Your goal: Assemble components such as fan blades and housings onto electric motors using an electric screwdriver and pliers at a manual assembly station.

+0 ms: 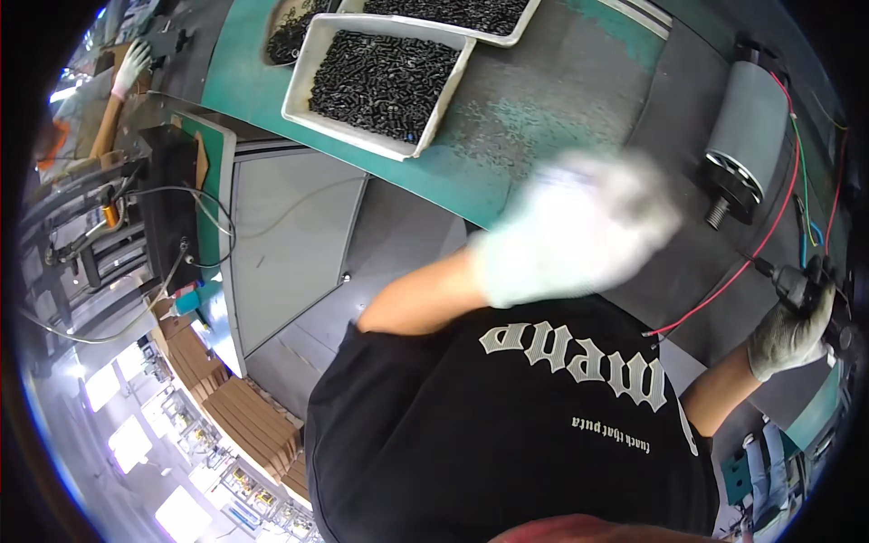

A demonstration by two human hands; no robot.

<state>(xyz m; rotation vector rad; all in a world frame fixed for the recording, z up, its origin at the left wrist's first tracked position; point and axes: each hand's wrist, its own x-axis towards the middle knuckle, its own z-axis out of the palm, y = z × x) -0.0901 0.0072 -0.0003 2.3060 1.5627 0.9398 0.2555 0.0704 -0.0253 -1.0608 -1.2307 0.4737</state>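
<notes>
My left hand (579,231), in a white glove, hovers over the near edge of the green worktop. Motion smears its fingers, and a greyish patch at their end cannot be made out. At the far right my right hand (797,330), also gloved, is wrapped round a dark power screwdriver (794,286) whose thin bit points up and left. Between and beyond my hands a grey cylindrical motor (749,127) lies on the dark surface, its threaded shaft towards me. A red wire (724,288) runs from the motor's far end and curves back near my body.
A white tray (299,90) of small black parts stands on the worn green worktop (507,118), with a second tray (516,36) behind it. Green and blue wires (804,226) hang at the right. Another person's gloved hand (133,68) shows far left, above stacked brown cardboard (244,421).
</notes>
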